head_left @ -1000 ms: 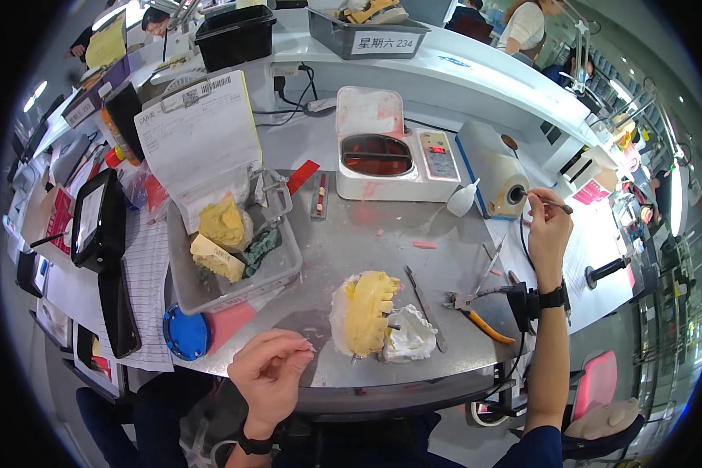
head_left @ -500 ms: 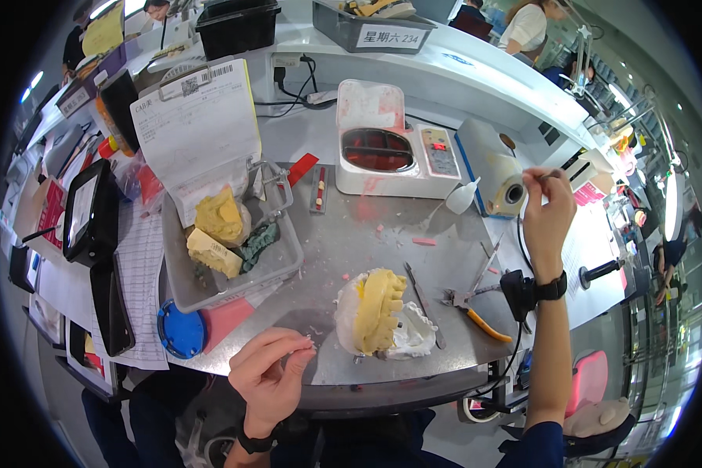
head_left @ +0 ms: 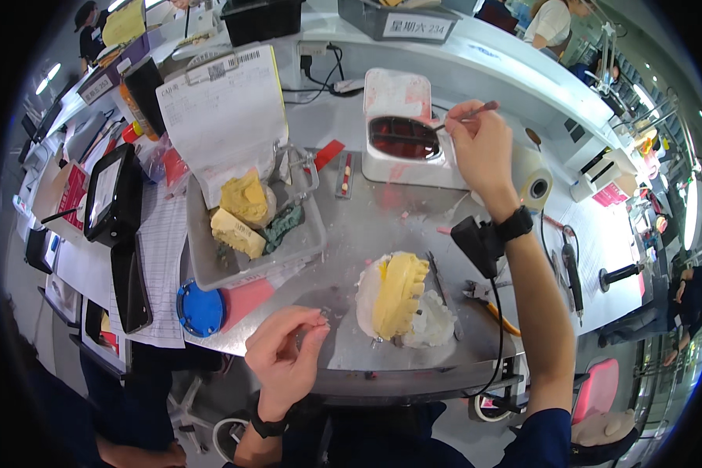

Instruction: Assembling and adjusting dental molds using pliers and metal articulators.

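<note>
My right hand (head_left: 482, 148) holds a thin metal tool (head_left: 466, 115) with its tip over the dark red wax in a white heated pot (head_left: 402, 139). My left hand (head_left: 287, 355) hovers at the table's near edge, thumb and fingers pinched on something tiny that I cannot make out. Between my hands a yellow dental cast (head_left: 398, 292) lies on white tissue (head_left: 437, 324).
A grey tray (head_left: 292, 249) holds yellow casts and a green piece under a paper sheet (head_left: 226, 117). A blue lid (head_left: 200, 308), pliers (head_left: 487, 300), a paper roll (head_left: 534, 183), and dark tablets (head_left: 109, 195) lie around. Other people work at the far benches.
My right hand has swung left from the right side of the table to the wax pot, carrying the tool. My left hand stays pinched near the front edge.
</note>
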A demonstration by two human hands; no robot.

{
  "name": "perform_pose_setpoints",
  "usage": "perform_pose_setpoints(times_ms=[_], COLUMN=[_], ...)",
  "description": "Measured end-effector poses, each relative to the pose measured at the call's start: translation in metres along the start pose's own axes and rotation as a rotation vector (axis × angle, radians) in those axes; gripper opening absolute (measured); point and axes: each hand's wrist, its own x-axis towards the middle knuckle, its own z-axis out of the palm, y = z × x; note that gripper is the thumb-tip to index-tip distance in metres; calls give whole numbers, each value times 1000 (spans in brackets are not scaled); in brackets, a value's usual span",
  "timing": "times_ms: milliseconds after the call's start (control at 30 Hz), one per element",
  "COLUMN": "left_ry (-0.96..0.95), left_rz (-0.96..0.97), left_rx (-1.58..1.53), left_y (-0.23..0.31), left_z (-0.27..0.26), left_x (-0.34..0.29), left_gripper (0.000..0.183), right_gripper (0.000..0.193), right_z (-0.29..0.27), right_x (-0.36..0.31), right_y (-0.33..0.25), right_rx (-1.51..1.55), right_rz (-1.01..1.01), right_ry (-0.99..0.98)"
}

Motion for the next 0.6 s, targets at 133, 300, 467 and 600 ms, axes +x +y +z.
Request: perform_pose_setpoints(times_ms=[133, 300, 467, 600], left_ry=[-2, 6, -33, -146], left_rz=[25, 127, 294, 242], left_rx=[44, 130, 167, 110], left_y=[-3, -7, -7, 7], left_z=[0, 1, 9, 15], left_x=[7, 11, 8, -17], left_gripper=[15, 14, 17, 23], right_gripper=[12, 21, 15, 15], right_z=[-28, -102, -117, -116], right_x=[-10, -83, -171, -200], right_y=[-5, -28, -37, -38], right_rx=[151, 734, 793, 843], right_rz=[83, 367, 608, 642], right_ry=[40, -73, -98, -104])
